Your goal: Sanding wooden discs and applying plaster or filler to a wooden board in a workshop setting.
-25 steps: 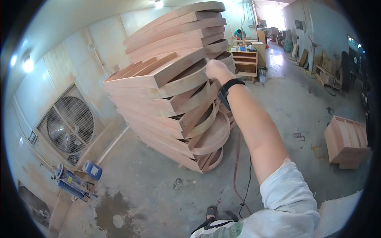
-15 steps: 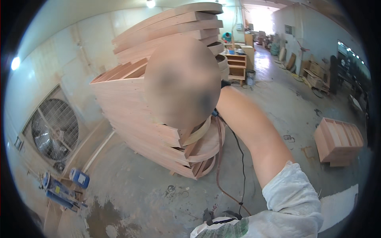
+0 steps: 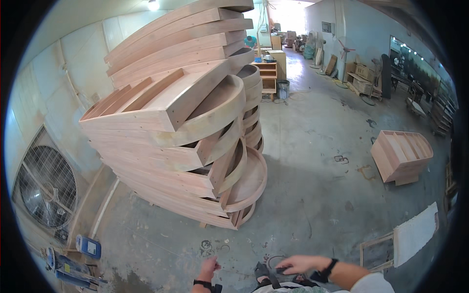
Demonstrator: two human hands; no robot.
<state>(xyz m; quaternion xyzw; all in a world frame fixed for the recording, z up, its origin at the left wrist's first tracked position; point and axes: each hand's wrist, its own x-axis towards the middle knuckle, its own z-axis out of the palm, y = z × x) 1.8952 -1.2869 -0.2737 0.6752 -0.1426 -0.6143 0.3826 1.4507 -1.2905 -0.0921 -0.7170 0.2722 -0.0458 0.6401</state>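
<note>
Low in the view, my left hand (image 3: 210, 266) is closed in a loose fist, with nothing visible in it. My right hand (image 3: 293, 265) hangs close to my body, its fingers bent together beside a small dark thing I cannot make out. A dark band circles each wrist. Ahead of my hands rises a tall stack of pale wooden frames (image 3: 132, 150), with straight sides, inner slats and rounded ends. Neither hand touches the stack. A thin dark cord loop (image 3: 275, 258) shows by my right fingers.
A big wall fan (image 3: 49, 185) is at left, above a blue jug (image 3: 89, 247) and a blue machine (image 3: 71, 267). To the right stand a slatted wooden piece (image 3: 403, 155) and a white panel (image 3: 415, 234) on a frame. Another person (image 3: 250, 41) is far back near a shelf unit (image 3: 268, 77).
My right arm, stretched up in front of the stack before, is now lowered near my body. My left hand has come into view. The view has shifted to the right and down.
</note>
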